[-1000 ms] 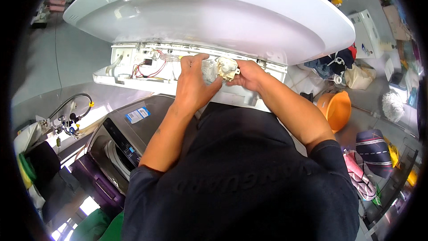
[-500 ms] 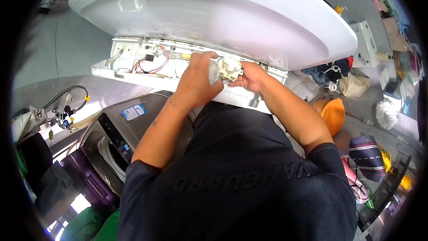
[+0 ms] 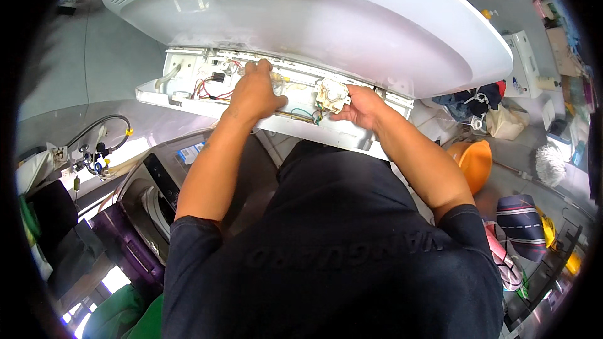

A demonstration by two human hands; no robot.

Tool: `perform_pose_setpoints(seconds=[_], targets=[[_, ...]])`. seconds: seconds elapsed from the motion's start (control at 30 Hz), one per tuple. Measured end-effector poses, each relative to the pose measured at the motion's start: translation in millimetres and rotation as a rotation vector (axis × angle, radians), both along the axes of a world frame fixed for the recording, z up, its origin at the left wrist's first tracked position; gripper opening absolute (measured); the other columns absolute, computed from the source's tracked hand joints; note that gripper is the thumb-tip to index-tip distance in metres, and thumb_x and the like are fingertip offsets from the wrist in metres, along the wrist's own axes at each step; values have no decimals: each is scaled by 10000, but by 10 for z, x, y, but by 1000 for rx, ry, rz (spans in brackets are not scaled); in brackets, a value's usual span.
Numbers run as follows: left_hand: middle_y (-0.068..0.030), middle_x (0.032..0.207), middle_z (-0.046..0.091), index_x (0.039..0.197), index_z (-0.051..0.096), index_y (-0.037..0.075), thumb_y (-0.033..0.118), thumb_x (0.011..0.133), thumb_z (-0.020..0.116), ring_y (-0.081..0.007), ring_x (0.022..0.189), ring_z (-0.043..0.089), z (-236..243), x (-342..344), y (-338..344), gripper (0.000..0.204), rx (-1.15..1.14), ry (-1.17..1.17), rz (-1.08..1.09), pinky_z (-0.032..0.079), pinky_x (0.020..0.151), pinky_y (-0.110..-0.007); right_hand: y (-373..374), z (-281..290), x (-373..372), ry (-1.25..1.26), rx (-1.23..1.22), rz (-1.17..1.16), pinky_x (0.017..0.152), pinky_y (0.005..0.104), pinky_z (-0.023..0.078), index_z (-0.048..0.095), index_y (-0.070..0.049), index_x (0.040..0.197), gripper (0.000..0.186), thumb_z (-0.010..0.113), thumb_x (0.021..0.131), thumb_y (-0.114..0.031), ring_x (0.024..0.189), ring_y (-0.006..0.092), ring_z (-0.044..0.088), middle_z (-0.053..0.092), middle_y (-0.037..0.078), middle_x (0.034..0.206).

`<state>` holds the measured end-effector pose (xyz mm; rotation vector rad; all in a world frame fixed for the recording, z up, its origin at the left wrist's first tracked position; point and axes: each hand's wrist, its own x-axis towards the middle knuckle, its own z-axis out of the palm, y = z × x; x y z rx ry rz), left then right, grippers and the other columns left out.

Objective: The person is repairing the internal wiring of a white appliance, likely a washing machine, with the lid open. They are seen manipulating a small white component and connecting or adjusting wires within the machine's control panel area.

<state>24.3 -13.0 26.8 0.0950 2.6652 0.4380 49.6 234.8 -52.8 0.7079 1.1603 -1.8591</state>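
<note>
My right hand (image 3: 362,108) grips a cream-white plastic timer-like unit (image 3: 331,95) by its right side, above the open white panel tray (image 3: 286,127). Thin coloured wires (image 3: 317,115) hang from under this unit into the tray. My left hand (image 3: 252,93) reaches into the tray's middle, fingers curled down and thumb toward the right. Something clear, like plastic, shows beside its fingers, but my hand covers most of it. Red wires (image 3: 204,90) and a small black part (image 3: 218,77) lie just left of that hand.
A large curved white lid (image 3: 314,31) stands behind the tray. On the left are a grey front-loading washing machine (image 3: 154,182), a purple suitcase (image 3: 129,248) and a tap with a hose (image 3: 100,150). An orange basin (image 3: 472,164) and clothes (image 3: 461,103) are on the right.
My left hand has moved left, away from the timer-like unit and down into the tray, where a clear piece was in its fingers before. My right hand keeps its hold on the unit.
</note>
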Motion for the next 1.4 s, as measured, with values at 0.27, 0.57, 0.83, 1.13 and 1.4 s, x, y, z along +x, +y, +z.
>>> perform_pose_setpoints(seconds=[0.27, 0.57, 0.83, 1.13, 1.4], targets=[[-243, 1226, 517, 1258, 488, -7, 299, 667, 850, -413, 1155, 576, -58, -68, 193, 757, -172, 0, -123, 536, 940, -456, 15, -58, 25, 22, -28, -20, 769, 412, 632, 610, 10, 1238, 373, 555, 1016, -284, 910, 261, 740, 722, 159, 1092], [-210, 1243, 558, 1319, 563, 31, 277, 729, 822, -382, 1141, 594, -27, 26, 107, 690, 34, 203, -83, 516, 949, -464, -13, -27, 14, 9, -1, -9, 705, 373, 624, 634, 6, 1198, 362, 541, 1020, -295, 822, 226, 736, 736, 134, 1031], [-73, 1069, 653, 1401, 549, 90, 172, 894, 726, -133, 865, 607, -67, 194, 502, 544, 687, -191, 2, 516, 795, -282, -16, 2, 22, 45, -21, 6, 640, 326, 628, 651, -17, 1165, 353, 549, 1010, -318, 788, 197, 733, 736, 108, 954], [-52, 1055, 681, 1317, 584, 91, 119, 929, 683, -121, 898, 641, -142, 32, 529, 401, 809, -505, 77, 529, 777, -279, 21, -15, 38, 57, -31, 6, 657, 346, 624, 644, 4, 1169, 355, 560, 996, -295, 779, 216, 724, 719, 126, 972], [-47, 1018, 660, 1310, 532, 80, 143, 941, 679, -110, 886, 632, -155, 26, 485, 403, 864, -633, 308, 546, 736, -264, 79, 287, 173, 149, 258, 26, 656, 335, 592, 624, 21, 1188, 361, 611, 968, -265, 762, 209, 695, 690, 114, 969]])
